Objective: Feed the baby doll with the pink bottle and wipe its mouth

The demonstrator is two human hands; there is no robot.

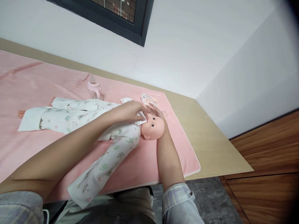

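A bald baby doll (pixel 154 128) lies on its back on a pink blanket, dressed in white pajamas (pixel 93 113) with small green animal prints. My left hand (pixel 134 111) reaches over the doll's chest and pinches a white cloth (pixel 141 119) against its mouth and chin; whether this is a loose wipe or part of the clothing I cannot tell. Curved along the far side of the doll's head, my right hand (pixel 155 111) has its fingers stretched out and touches the head. The near pajama sleeve (pixel 105 166) hangs past the table's front edge.
The pink blanket (pixel 179 146) covers much of the pale wooden table (pixel 210 149). A baby bottle (pixel 94 88) with a pink collar stands beyond the doll's legs. Past the hands lies a clear plastic packet (pixel 149 99). A white wall and dark window frame (pixel 140 34) rise behind.
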